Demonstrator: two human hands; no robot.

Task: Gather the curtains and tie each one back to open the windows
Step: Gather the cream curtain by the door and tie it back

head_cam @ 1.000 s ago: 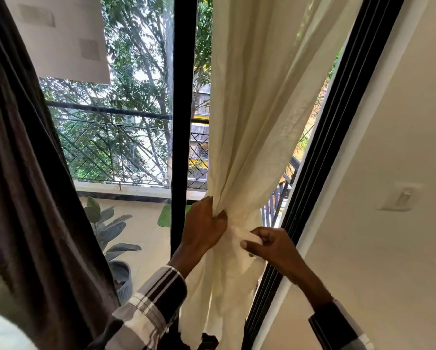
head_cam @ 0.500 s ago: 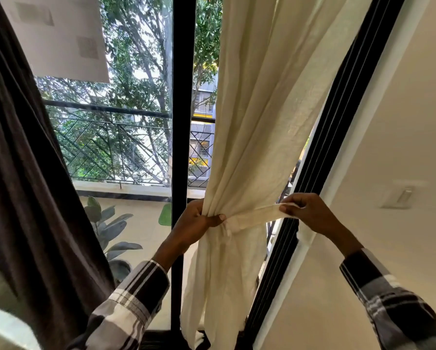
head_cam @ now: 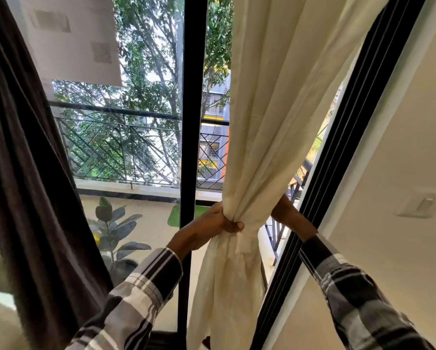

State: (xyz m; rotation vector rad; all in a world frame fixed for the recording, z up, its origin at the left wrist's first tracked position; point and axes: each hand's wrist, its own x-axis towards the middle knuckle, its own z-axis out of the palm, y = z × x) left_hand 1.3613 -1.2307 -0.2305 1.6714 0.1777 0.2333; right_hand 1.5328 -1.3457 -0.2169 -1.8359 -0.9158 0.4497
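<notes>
The cream curtain (head_cam: 270,127) hangs at the right of the window, falling from the top of the view in long soft folds that narrow to a tight waist near the middle, then spread again below toward the floor. Its cloth is pale, lightly creased and lets daylight glow through. At the waist a strip of the same cream cloth, the tieback (head_cam: 247,239), crosses the gathered folds.

The left hand (head_cam: 207,227) is clenched around the bunched waist from the left side, its thumb lying across the front of the folds. The right hand (head_cam: 285,212) reaches behind the curtain from the right; its fingers are hidden by the cloth, so whether it grips anything cannot be told. Both forearms wear checked sleeves (head_cam: 141,296).

A dark brown curtain (head_cam: 30,173) hangs at the far left, ungathered. Between the two curtains stands the black window frame (head_cam: 190,122), with a second black frame slanting at the right beside a cream wall carrying a light switch (head_cam: 421,205).

Outside on the balcony, a grey pot (head_cam: 122,267) holds a plant (head_cam: 111,223) with broad dark leaves.
</notes>
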